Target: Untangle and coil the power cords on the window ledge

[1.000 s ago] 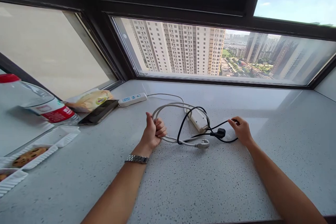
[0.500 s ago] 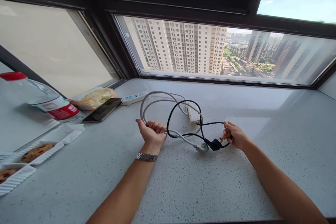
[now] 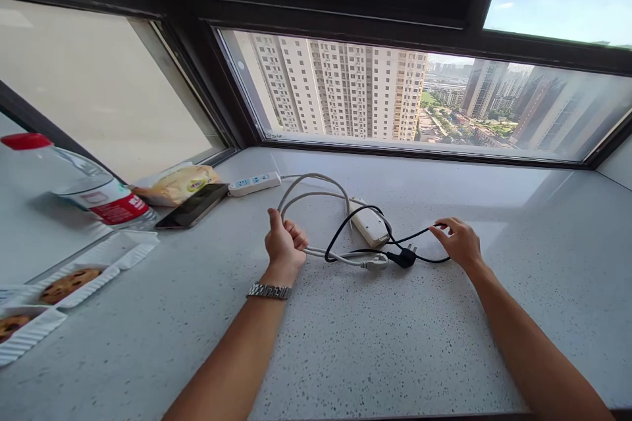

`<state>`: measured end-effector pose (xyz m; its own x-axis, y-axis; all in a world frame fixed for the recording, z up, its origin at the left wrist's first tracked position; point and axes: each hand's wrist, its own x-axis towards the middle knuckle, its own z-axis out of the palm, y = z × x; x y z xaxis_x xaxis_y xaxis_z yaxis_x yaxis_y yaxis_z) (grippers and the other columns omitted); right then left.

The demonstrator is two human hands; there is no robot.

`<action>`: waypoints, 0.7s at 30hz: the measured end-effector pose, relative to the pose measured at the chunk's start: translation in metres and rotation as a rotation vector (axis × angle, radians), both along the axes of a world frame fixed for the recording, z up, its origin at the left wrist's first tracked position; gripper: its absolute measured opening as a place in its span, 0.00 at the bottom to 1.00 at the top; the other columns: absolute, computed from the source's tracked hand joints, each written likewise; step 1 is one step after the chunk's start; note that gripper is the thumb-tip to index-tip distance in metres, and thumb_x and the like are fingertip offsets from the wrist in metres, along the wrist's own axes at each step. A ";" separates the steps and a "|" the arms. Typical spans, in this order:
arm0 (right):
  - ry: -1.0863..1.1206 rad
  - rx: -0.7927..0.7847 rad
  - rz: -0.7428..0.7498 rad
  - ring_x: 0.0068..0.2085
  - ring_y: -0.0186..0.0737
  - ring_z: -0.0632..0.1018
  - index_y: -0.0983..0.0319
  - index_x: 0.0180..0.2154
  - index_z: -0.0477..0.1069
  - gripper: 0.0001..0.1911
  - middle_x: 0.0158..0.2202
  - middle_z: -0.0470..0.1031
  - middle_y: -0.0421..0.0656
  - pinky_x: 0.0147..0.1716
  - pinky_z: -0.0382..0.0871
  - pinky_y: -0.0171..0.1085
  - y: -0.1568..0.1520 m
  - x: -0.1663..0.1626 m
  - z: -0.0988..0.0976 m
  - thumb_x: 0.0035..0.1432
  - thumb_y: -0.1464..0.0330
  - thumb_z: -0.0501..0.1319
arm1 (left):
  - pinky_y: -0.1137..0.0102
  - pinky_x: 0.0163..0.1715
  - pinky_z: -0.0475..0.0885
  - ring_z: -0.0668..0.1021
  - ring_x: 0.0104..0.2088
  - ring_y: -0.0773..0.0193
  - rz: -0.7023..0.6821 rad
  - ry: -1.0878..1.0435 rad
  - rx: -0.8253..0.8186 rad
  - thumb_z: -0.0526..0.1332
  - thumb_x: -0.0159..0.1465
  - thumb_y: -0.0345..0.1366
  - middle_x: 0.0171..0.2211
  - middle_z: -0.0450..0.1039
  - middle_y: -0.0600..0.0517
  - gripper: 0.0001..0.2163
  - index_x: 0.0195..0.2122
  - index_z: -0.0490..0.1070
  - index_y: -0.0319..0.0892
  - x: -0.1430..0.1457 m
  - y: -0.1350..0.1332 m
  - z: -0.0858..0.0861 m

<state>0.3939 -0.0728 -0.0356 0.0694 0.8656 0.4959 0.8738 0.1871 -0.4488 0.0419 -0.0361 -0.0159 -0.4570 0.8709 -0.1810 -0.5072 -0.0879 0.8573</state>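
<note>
Above the speckled white ledge (image 3: 345,348), my left fist (image 3: 286,245) seemingly steadies looped white cable (image 3: 316,175), my right hand (image 3: 460,241) pinching thin black cord (image 3: 415,235).

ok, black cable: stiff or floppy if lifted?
Probably flexible but a bit springy: the black cable keeps a wide, rounded loop rather than lying limp. The end with the black plug would likely sag, since the plug is far bulkier than the cord. It may also drag on the white cable, which its loop crosses.
</note>
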 end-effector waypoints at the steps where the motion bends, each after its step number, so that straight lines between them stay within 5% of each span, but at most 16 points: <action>1: -0.026 0.077 -0.042 0.37 0.47 0.73 0.59 0.38 0.75 0.18 0.38 0.76 0.49 0.29 0.62 0.38 -0.003 -0.006 -0.001 0.58 0.53 0.55 | 0.76 0.09 0.45 0.49 0.09 0.76 -0.015 -0.026 0.015 0.54 0.58 0.60 0.10 0.42 0.63 0.28 0.17 0.45 0.43 0.002 -0.001 -0.001; 5: -0.080 0.369 0.003 0.42 0.47 0.71 0.61 0.39 0.72 0.12 0.38 0.73 0.49 0.38 0.61 0.41 -0.024 -0.044 0.001 0.61 0.61 0.54 | 0.76 0.10 0.47 0.49 0.09 0.75 -0.071 -0.211 0.045 0.46 0.63 0.57 0.09 0.42 0.62 0.27 0.17 0.45 0.42 0.005 -0.005 -0.002; 8: -0.112 0.450 0.121 0.41 0.44 0.70 0.60 0.38 0.70 0.09 0.37 0.71 0.47 0.39 0.59 0.41 -0.039 -0.069 0.005 0.61 0.63 0.56 | 0.76 0.10 0.48 0.50 0.09 0.75 -0.082 -0.299 0.091 0.43 0.65 0.56 0.09 0.44 0.61 0.26 0.17 0.47 0.42 0.004 -0.007 -0.003; 11: -0.105 0.493 0.061 0.42 0.45 0.70 0.59 0.35 0.71 0.09 0.37 0.71 0.47 0.41 0.57 0.42 -0.044 -0.076 0.005 0.61 0.61 0.56 | 0.77 0.11 0.50 0.51 0.10 0.75 -0.094 -0.311 0.133 0.46 0.64 0.56 0.10 0.46 0.61 0.25 0.18 0.50 0.42 0.004 -0.007 -0.004; 16: -0.114 0.223 0.314 0.28 0.37 0.71 0.59 0.27 0.72 0.16 0.25 0.72 0.44 0.29 0.59 0.36 -0.044 -0.071 0.001 0.62 0.59 0.54 | 0.78 0.14 0.58 0.59 0.12 0.74 -0.114 -0.242 0.141 0.55 0.59 0.56 0.12 0.52 0.63 0.21 0.24 0.57 0.43 0.011 -0.006 -0.002; 21: -0.131 -0.047 0.243 0.38 0.46 0.76 0.58 0.43 0.74 0.21 0.40 0.76 0.49 0.25 0.62 0.35 -0.038 -0.062 0.000 0.56 0.50 0.58 | 0.76 0.17 0.66 0.70 0.16 0.69 -0.121 0.073 0.003 0.57 0.58 0.55 0.16 0.64 0.59 0.18 0.33 0.62 0.44 0.015 -0.010 -0.002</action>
